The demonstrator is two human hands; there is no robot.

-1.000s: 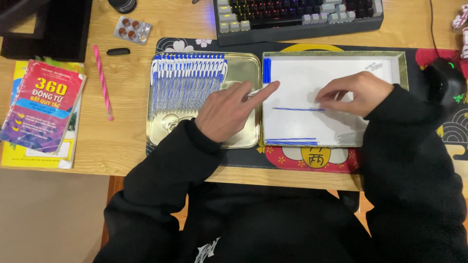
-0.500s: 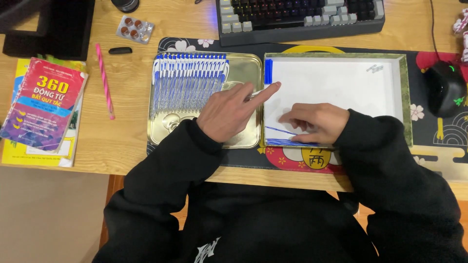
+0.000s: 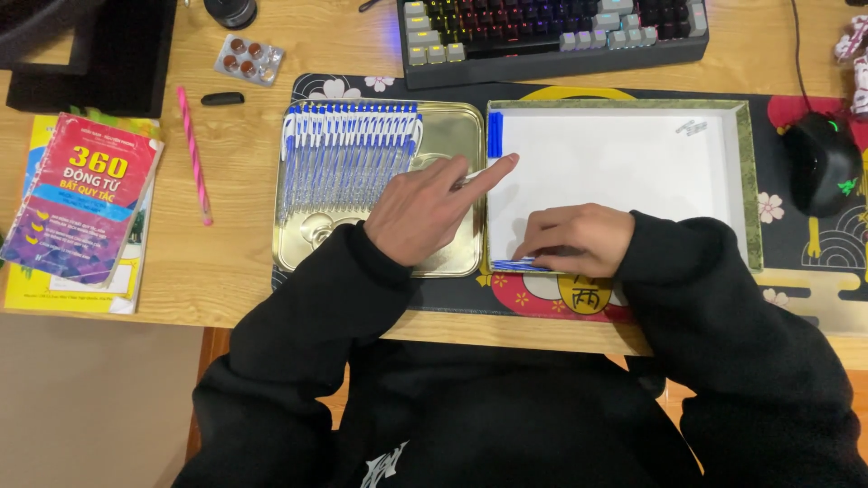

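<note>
My left hand (image 3: 425, 212) lies on a gold metal tray (image 3: 448, 126), its index finger stretched right to the edge of a white box with a green rim (image 3: 747, 181). A row of several blue-and-white pens (image 3: 348, 154) fills the tray's far left part, just left of this hand. My right hand (image 3: 574, 239) is curled at the box's near left corner, pressing down on a few blue pens (image 3: 515, 265) that lie along the near wall. A blue piece (image 3: 495, 136) stands in the box's far left corner.
A backlit keyboard (image 3: 551, 32) lies behind the box and a black mouse (image 3: 825, 163) to its right, on a patterned desk mat (image 3: 579, 303). At the left are a stack of books (image 3: 81, 208), a pink pencil (image 3: 193, 154) and a blister pack (image 3: 249, 59).
My right hand has drawn a blue pen from the middle of the white box to its near left corner, beside the other pens. My left hand has stayed on the tray.
</note>
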